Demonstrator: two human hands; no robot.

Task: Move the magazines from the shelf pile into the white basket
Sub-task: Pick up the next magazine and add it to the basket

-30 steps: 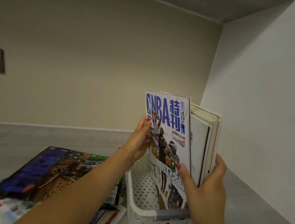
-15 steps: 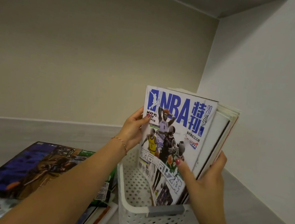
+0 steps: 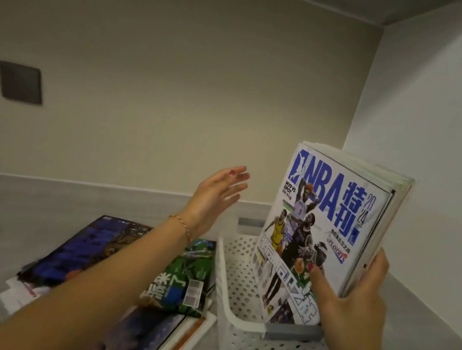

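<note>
Upright magazines point(image 3: 326, 221) in white basket point(image 3: 238, 318)

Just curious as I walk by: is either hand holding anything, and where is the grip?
The right hand grips the upright magazines in the white basket by their lower right edge. The left hand is open, holding nothing.

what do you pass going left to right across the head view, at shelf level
pile of magazines → left hand, open in the air → white basket → NBA magazine standing in the basket → right hand gripping the standing magazines → side wall
</note>
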